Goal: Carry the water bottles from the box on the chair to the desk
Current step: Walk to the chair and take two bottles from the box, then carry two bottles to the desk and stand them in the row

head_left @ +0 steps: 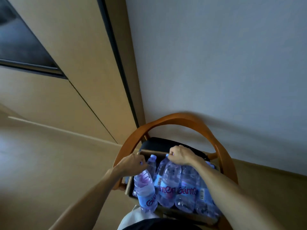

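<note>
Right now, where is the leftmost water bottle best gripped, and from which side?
Grip the leftmost water bottle at its narrow neck just under the cap, coming from above. It leans out of the cardboard box top-up, and neighbouring bottles crowd its body. The left hand already holds there.

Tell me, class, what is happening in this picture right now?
A person leans over a cardboard box of water bottles sitting on a wooden chair. The left hand grips the neck of one bottle, and the right hand grips the tops of other bottles. No desk is in view; the bottles are still at the box.
</note>
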The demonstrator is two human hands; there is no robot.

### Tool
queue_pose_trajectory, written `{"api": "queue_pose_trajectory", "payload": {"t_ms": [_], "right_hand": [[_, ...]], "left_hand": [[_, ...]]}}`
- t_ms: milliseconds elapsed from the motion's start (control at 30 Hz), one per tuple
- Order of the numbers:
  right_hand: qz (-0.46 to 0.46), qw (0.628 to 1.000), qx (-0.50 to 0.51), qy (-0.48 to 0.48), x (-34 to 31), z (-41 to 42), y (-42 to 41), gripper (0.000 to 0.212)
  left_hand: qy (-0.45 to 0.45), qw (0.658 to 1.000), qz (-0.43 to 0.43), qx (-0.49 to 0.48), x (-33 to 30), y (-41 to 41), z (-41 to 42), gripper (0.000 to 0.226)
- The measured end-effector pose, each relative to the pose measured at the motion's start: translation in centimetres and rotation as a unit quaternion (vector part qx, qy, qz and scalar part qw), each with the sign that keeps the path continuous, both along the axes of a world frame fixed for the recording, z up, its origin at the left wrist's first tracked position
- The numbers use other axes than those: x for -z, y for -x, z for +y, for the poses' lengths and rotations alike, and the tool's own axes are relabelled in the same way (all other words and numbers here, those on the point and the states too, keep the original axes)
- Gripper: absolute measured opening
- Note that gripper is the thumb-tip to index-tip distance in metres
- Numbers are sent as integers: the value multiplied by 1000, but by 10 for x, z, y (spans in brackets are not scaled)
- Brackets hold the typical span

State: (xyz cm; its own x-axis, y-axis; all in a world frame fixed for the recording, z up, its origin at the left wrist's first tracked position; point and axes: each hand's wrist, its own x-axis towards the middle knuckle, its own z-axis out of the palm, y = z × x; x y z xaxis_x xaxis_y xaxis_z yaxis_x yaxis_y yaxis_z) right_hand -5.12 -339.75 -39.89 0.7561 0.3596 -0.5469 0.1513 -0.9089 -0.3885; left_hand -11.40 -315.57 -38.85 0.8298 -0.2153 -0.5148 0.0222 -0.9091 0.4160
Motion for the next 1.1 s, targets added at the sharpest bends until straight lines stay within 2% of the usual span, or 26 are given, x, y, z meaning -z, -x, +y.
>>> {"api": "queue_pose_trajectory", "payload": {"t_ms": [200, 367, 633, 833, 1000, 1100], "right_hand": [[-39, 996, -23, -80, -29, 10, -15, 20], [-102, 985, -73, -118, -75, 63, -29, 21], [-187, 958, -153, -154, -155, 178, -31, 22], [-259, 918, -215, -208, -224, 304, -18, 22], [-322, 877, -262, -242, -284, 419, -2, 25], [-343, 859, -265, -270, -320, 486, 7, 24]], "left_hand": [[-37, 992, -110, -41, -42, 39, 16, 15], [-93, 968, -220, -75, -87, 54, 46, 13], [-136, 905, -347, -204, -164, 77, 147, 18], [-166, 829, -455, -279, -232, 115, 259, 24], [-189, 767, -518, -328, -284, 144, 364, 35], [-194, 751, -520, -357, -316, 162, 428, 34]]}}
